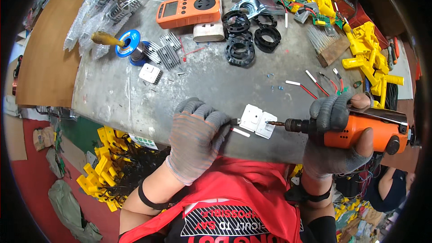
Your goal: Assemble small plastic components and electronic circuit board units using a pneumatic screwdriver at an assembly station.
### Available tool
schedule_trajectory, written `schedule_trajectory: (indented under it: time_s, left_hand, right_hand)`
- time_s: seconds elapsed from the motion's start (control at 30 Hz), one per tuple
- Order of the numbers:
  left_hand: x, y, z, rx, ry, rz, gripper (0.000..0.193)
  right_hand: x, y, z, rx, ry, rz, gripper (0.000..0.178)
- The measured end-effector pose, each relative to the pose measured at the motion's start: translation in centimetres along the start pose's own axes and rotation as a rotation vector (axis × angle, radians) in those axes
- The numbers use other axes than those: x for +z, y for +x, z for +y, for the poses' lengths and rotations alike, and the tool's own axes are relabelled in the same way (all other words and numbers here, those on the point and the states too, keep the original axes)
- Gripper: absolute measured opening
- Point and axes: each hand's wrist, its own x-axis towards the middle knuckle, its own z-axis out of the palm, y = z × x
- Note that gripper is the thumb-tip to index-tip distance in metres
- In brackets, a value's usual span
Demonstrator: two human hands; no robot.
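Observation:
My right hand [335, 139], in a grey glove with bare fingertips, grips an orange power screwdriver [360, 130] lying level. Its thin bit [275, 123] points left, with the tip over the right one of two joined white square plates [252, 119]. Whether the tip touches a screw there is too small to tell. Beside the plates' left edge, my left hand [195, 130] is closed in a striped grey glove, thumb and forefinger together. A small dark metal piece [236, 121] and a white-tipped red wire [240, 132] stick out by those fingertips; what the fingers pinch is partly hidden.
Further back lie black plastic rings [240, 49], an orange meter [189, 11], finned heat sinks [168, 54] and a blue solder spool [128, 43]. Loose red wires [301, 89], a brush [328, 47] and yellow plastic housings [369, 49] are at the right. Tiny screws [276, 87] dot the metal tabletop [202, 81].

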Motion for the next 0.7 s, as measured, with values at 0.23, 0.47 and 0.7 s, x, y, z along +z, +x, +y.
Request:
schedule_trajectory:
  time_s: [0.23, 0.47, 0.7]
  left_hand:
    - [1.6, 0.8, 2.2, 0.022, -0.061, 0.101, 0.016]
    - [2.2, 0.6, 2.8, -0.051, -0.021, 0.025, 0.015]
    - [2.3, 0.4, 3.0, -0.101, -0.037, 0.012, 0.015]
  right_hand:
    - [0.3, -0.3, -0.1, -0.036, 0.078, -0.194, 0.048]
    - [0.9, -0.7, 1.1, 0.02, -0.032, -0.15, 0.051]
    - [1.0, -0.6, 1.6, 0.07, -0.031, -0.206, 0.051]
